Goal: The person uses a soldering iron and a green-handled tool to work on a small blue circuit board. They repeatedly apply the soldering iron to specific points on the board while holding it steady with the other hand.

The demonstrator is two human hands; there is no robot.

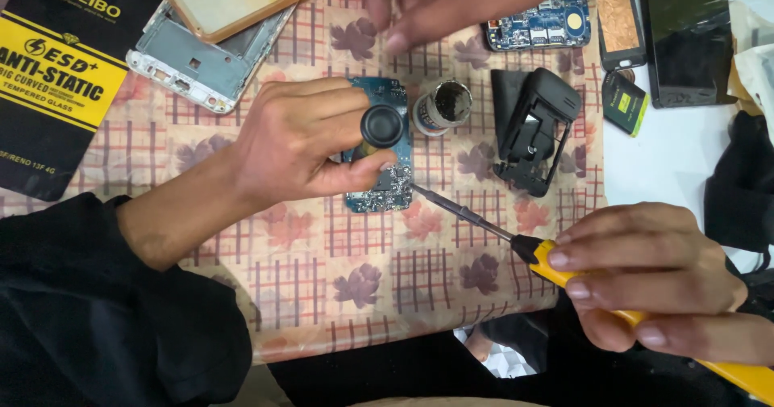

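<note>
A cloth (322, 246) of pinkish checks and brown flowers covers the surface, and its near edge hangs over the front. At the right lies bare white surface (669, 157) (evenly lit, no hard shadows).

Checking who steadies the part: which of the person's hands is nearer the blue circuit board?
Left. The left hand rests on the blue circuit board, holding a black round piece over it. The right hand is off to the side, gripping the soldering iron.

A blue circuit board (385, 183) lies flat near the middle of the table (322, 294), a black loupe (382, 125) held upright on it, while a yellow-handled soldering iron (564, 271) slants in from the right, its tip touching the board's right edge.
</note>
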